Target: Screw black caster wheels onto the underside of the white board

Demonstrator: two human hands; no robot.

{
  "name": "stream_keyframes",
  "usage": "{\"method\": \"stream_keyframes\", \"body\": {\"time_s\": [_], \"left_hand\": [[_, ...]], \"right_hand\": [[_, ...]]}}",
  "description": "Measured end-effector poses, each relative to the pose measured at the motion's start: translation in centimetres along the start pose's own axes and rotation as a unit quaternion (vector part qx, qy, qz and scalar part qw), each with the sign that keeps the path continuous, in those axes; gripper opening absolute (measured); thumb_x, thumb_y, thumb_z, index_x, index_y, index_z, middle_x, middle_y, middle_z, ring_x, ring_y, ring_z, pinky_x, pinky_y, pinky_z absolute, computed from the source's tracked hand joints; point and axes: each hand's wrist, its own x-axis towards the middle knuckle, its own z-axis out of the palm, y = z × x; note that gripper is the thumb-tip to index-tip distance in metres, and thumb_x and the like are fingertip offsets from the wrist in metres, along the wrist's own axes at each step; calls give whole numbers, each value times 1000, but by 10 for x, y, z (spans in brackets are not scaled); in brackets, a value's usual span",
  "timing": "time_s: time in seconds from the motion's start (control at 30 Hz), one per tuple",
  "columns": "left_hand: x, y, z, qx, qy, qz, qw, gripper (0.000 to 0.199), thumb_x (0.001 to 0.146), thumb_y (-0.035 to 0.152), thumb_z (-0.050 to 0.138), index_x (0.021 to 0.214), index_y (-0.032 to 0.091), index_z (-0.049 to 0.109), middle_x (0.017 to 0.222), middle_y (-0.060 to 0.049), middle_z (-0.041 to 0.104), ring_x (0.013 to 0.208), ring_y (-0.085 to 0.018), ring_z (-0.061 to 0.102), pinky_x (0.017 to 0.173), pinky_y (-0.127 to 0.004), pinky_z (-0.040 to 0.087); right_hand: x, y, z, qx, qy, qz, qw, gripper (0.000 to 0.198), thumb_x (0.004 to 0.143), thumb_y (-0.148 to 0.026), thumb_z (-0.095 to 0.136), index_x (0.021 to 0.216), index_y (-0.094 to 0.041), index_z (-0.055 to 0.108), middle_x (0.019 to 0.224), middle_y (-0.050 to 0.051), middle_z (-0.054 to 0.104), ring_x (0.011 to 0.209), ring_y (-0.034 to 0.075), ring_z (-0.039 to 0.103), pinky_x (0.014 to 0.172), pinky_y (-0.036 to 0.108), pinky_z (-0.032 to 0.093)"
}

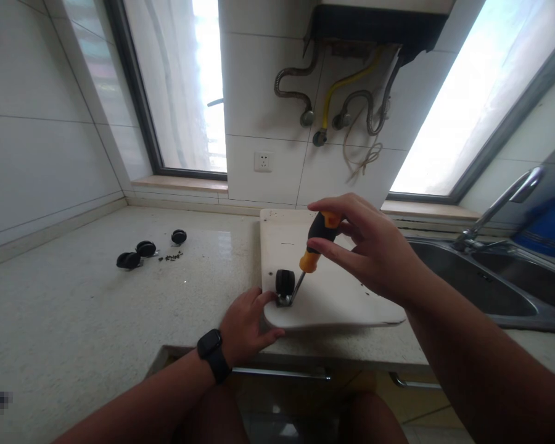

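A white board [333,302] with rounded corners lies flat on the countertop. A black caster wheel [285,282] stands on its near left corner, its metal plate against the board. My right hand [358,243] grips a screwdriver [322,231] with an orange and black handle. The screwdriver leans, its shaft running down to the caster's plate; the exact tip contact is too small to tell. My left hand [247,320], a black watch on its wrist, grips the board's near left corner, thumb along the front edge and a fingertip beside the caster's plate.
Loose caster wheels [145,248] lie on the countertop [203,265] at left, near a small pile of screws [171,256]. A double sink [472,290] with a faucet [504,206] is at right. Drawer handles [282,374] run below the counter's front edge.
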Motion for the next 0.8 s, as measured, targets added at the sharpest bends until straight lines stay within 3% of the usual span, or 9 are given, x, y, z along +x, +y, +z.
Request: {"method": "stream_keyframes", "body": {"time_s": [0.13, 0.33, 0.57, 0.8], "left_hand": [[-2, -1, 2, 15, 12, 16, 1000, 67, 91, 73, 51, 133, 21, 52, 105, -10, 62, 89, -28, 62, 75, -45, 52], [-5, -3, 8, 108, 118, 40, 986, 81, 88, 73, 56, 143, 16, 42, 113, -15, 56, 98, -32, 55, 82, -53, 51], [-6, -2, 7, 88, 88, 65, 990, 76, 91, 63, 58, 150, 19, 39, 113, -13, 51, 99, -30, 51, 81, -49, 51], [-7, -4, 7, 79, 100, 106, 986, 61, 94, 49, 61, 145, 21, 42, 115, -11, 50, 100, -28, 49, 81, -45, 49]], "right_hand": [[-3, -4, -2, -12, 2, 3, 1000, 38, 90, -40, 73, 126, -31, 64, 112, 4, 61, 94, 18, 66, 83, 36, 63], [-6, -5, -5, -10, -1, 12, 1000, 40, 90, -41, 73, 127, -31, 63, 113, 4, 61, 96, 19, 67, 87, 37, 63], [-8, -5, -5, -15, 1, 9, 1000, 39, 90, -39, 72, 127, -31, 63, 112, 4, 62, 94, 19, 67, 85, 38, 64], [-8, -8, -4, -6, -1, 7, 1000, 40, 90, -37, 72, 129, -32, 63, 115, 4, 61, 96, 19, 67, 87, 37, 64]]}}
